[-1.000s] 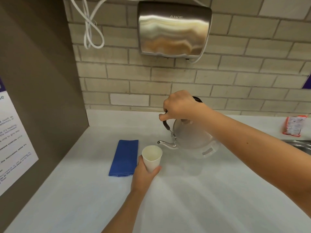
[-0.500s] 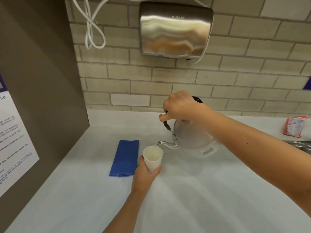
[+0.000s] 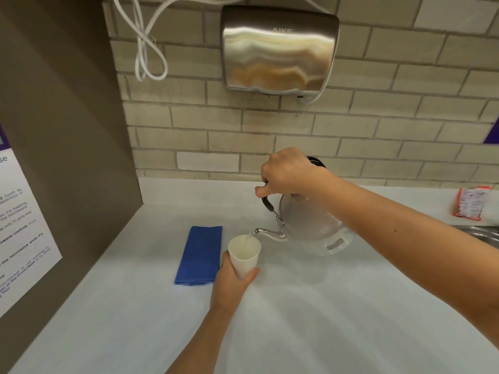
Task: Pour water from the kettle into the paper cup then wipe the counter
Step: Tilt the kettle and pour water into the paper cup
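A silver kettle (image 3: 305, 220) with a black handle is tilted to the left above the white counter (image 3: 310, 319). My right hand (image 3: 289, 172) grips its handle from above. A thin stream of water runs from the curved spout into a white paper cup (image 3: 245, 256). My left hand (image 3: 231, 286) holds the cup from below and tilts it a little toward the spout. A folded blue cloth (image 3: 200, 255) lies flat on the counter just left of the cup.
The kettle's clear base (image 3: 336, 242) sits under the kettle. A steel sink rim (image 3: 483, 233) shows at the right edge, with a red snack packet (image 3: 469, 203) behind it. A brown side panel with a poster (image 3: 21, 228) closes the left. A hand dryer (image 3: 279, 48) hangs on the brick wall.
The kettle has tipped further left, and water now runs from the spout into the cup. Both hands stay almost in place.
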`<state>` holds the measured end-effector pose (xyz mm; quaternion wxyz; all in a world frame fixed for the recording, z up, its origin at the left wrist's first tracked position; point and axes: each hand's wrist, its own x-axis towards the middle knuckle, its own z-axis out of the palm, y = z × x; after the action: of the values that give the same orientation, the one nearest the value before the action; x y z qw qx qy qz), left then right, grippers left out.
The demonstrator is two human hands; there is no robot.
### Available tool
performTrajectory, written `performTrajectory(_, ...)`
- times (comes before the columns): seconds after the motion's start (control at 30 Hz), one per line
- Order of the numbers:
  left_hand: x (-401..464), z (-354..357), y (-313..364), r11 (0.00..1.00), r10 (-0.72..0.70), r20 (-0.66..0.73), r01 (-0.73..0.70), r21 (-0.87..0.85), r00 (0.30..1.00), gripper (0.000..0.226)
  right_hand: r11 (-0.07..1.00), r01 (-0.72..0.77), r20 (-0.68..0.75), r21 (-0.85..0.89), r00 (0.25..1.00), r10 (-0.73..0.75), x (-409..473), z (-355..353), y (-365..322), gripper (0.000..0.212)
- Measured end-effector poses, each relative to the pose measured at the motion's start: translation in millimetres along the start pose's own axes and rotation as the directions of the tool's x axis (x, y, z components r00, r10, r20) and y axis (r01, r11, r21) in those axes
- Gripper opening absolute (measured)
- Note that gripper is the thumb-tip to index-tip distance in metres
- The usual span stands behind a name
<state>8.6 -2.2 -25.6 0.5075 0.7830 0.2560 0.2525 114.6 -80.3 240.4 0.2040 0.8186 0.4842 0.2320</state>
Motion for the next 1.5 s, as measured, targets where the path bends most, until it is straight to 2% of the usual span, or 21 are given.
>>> performTrajectory(0.17,-0.3,0.2,-0.7,1.0,0.002,0.004,-0.002,-0.001,1.0,0.081,1.0,0.0,0.013,0.013,1.0,0.0,-1.2,-0.3,1.3,0.054)
performTrajectory(0.33,-0.7,-0.1,-0.4,1.0,0.003,0.003,-0.003,-0.007,1.0,0.081,1.0,-0.004,0.093,0.017,0.996,0.003,-1.2,-2.7,5.2,0.059)
performTrajectory(0.7,-1.6,-0.5,0.4,1.0,0.014,0.003,-0.014,-0.008,1.0,0.078,0.992,0.066,0.196,0.112,0.977,-0.087,-2.3,0.1,6.6,0.062)
performTrajectory(1.5,0.0,-0.4,-0.7,1.0,0.016,0.005,-0.016,0.0,1.0,0.075,0.992,0.09,0.234,0.091,0.966,-0.109,1.9,-6.5,4.3,0.059)
